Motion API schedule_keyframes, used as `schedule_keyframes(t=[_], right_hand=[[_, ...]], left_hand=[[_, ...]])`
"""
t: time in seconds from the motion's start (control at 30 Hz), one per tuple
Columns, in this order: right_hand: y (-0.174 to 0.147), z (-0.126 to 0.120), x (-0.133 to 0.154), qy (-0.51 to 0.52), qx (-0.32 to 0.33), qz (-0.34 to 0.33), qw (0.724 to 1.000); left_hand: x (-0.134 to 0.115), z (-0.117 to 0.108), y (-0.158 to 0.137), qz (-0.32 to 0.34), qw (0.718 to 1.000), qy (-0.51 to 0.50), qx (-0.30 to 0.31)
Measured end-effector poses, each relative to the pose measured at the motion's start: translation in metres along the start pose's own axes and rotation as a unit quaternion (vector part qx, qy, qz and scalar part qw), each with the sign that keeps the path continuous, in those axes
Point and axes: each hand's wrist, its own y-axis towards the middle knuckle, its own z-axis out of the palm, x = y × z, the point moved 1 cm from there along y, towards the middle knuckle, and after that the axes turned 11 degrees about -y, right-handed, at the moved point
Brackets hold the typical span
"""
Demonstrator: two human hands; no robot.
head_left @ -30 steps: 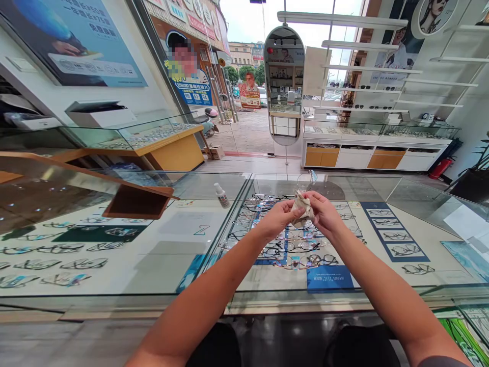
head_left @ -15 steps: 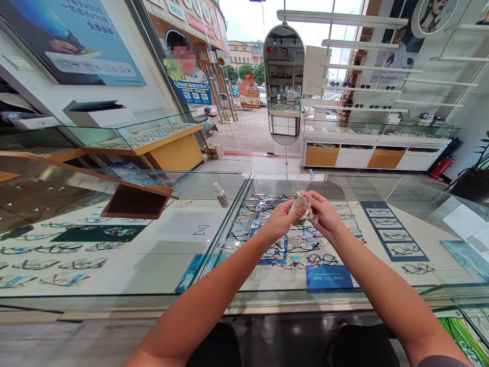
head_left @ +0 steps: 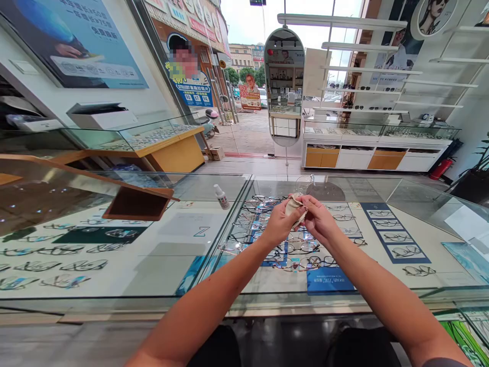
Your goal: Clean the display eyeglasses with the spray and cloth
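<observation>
A crumpled beige cloth (head_left: 294,211) is bunched between my two hands, above the glass counter. My left hand (head_left: 280,223) is closed round it from the left, thumb on top. On the other side, my right hand (head_left: 318,216) pinches at the cloth's right edge with bent fingers. Whatever the cloth may wrap is hidden. Just beyond the fingers shows a thin, clear rounded outline (head_left: 304,183); I cannot tell whether it belongs to something held. Under the glass below my hands lie rows of eyeglasses (head_left: 301,247), some on blue cards.
A small white spray bottle (head_left: 220,197) stands on the counter to the left. A brown wooden-framed tray or mirror (head_left: 137,203) juts in from the left. More eyeglasses (head_left: 84,265) lie under the left glass. Across the floor stand an oval mirror (head_left: 284,86) and a display cabinet (head_left: 376,157).
My hands have shifted slightly left and down with the cloth. The right fingers have moved closer in over its right edge.
</observation>
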Motion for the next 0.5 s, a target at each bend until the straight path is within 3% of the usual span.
schedule_keyframes(t=[0.23,0.5], right_hand=[[0.002,-0.002,0.0,-0.006,-0.009,0.004,1.0],[0.008,-0.013,0.004,-0.017,-0.07,0.001,0.997]], left_hand=[[0.006,-0.008,0.002,-0.006,1.0,0.016,-0.017],[-0.005,-0.022,0.008,-0.031,0.993,0.068,0.089]])
